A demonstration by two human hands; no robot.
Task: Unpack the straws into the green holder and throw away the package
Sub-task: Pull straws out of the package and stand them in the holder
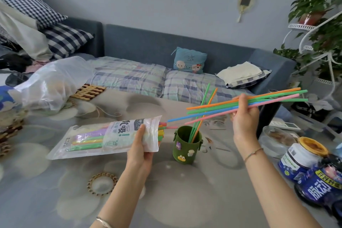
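Note:
My left hand [143, 146] grips the open end of a clear plastic straw package [103, 138], held roughly level above the table, with coloured straw tips poking out of its mouth. My right hand [244, 116] holds a fanned bundle of several orange, green, blue and pink straws [218, 109] above and to the right of the green holder [186, 147]. The holder stands upright on the table between my hands, decorated with small charms. A few green and orange straws [202, 114] lean inside it.
A flower-print cloth covers the table [166, 190]. A white plastic bag [53, 83] and woven coasters lie at the left. Blue jars and bottles [303, 161] crowd the right edge, next to a clear lidded tub. A sofa with cushions runs behind; plants stand at the right.

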